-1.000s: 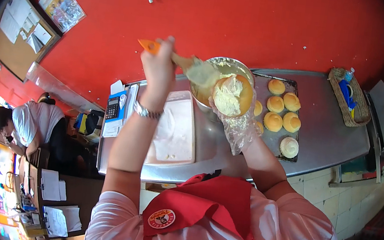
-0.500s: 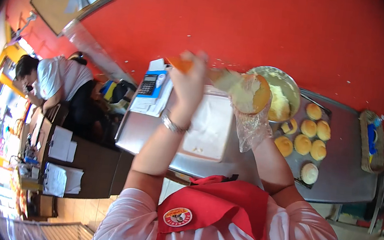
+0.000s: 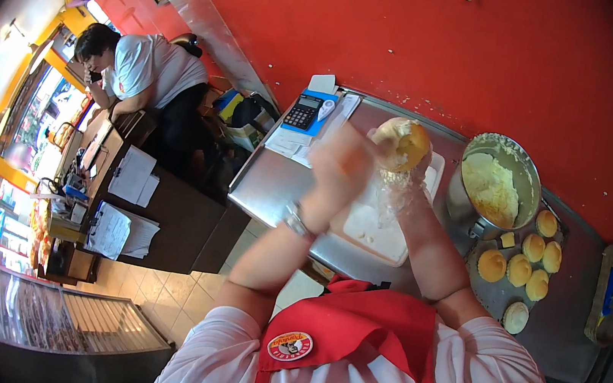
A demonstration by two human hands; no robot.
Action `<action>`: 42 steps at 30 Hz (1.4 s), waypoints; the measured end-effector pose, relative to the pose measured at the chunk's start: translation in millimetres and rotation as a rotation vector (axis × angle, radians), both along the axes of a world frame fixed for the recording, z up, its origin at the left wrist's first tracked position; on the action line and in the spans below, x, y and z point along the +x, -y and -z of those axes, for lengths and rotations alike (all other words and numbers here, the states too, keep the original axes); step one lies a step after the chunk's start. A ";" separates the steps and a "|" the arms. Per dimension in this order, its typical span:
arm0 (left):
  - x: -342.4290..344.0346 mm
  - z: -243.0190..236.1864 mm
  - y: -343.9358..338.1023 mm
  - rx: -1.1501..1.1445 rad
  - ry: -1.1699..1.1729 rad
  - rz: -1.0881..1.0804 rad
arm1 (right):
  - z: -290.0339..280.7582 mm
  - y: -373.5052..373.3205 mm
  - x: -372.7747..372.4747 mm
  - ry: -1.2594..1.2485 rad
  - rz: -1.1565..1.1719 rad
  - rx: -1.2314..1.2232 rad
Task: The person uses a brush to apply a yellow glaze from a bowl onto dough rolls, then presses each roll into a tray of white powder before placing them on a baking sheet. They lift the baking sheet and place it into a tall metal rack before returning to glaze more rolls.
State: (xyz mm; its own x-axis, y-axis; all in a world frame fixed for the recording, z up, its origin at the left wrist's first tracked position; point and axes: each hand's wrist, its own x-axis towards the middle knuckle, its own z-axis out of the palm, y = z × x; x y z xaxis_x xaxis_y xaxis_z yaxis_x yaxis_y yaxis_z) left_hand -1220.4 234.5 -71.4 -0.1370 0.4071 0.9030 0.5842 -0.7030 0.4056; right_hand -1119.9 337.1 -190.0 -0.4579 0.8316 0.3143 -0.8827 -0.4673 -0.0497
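Note:
My left hand [image 3: 335, 172], smeared by motion, is closed around the orange handle of a spatula [image 3: 359, 166]. Its blade is hard to make out beside the bun. In a clear plastic glove, my right hand [image 3: 404, 184] holds up a round golden bun [image 3: 407, 144] partly covered with pale cream. Both hands are above a white rectangular tray [image 3: 398, 258]. To the right of them stands a metal pot [image 3: 533, 181], tilted in view, with pale yellow cream [image 3: 495, 185] inside and smeared on its wall.
Several golden buns [image 3: 519, 270] and one pale coated bun [image 3: 515, 317] lie on a dark baking tray at the right. A wicker basket [image 3: 594, 322] stands beyond. A calculator [image 3: 303, 112] and papers lie at the table's left. Another person [image 3: 149, 69] leans on a dark counter.
The view has swung, so the table appears further right and turned. My two hands are closer together, the left one now beside the bun, and the bun has been turned.

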 end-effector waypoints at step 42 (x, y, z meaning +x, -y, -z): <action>-0.4 17.3 18.5 0.170 -0.455 -0.297 | 14.4 -2.6 -14.2 0.096 -0.027 -0.016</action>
State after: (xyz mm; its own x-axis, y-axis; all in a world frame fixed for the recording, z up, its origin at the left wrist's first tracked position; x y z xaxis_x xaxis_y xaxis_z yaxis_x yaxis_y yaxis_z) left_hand -1220.7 216.0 -88.8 0.1946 0.2542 0.9474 0.8563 -0.5152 -0.0376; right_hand -1134.2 339.7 -204.5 -0.5074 0.8231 0.2549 -0.8614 -0.4920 -0.1260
